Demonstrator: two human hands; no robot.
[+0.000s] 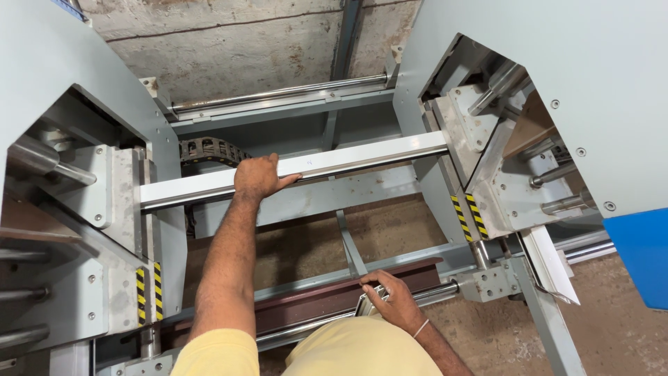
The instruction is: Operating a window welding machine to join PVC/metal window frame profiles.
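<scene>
A long white plastic profile [362, 161] spans horizontally between the two grey machine heads. My left hand [259, 177] reaches forward and grips it near its middle, fingers wrapped over the top edge. My right hand [394, 299] is close to my body and rests on the near rail, its fingers closed on a short pale profile piece [367, 303] beside a dark brown bar [313, 303].
Grey clamp heads stand left [90, 209] and right [501, 153], each with yellow-black hazard strips. A white offcut [551, 266] sticks out at the right head's base. A black cable chain [209, 150] and steel guide rods [278, 92] lie behind, by a concrete wall.
</scene>
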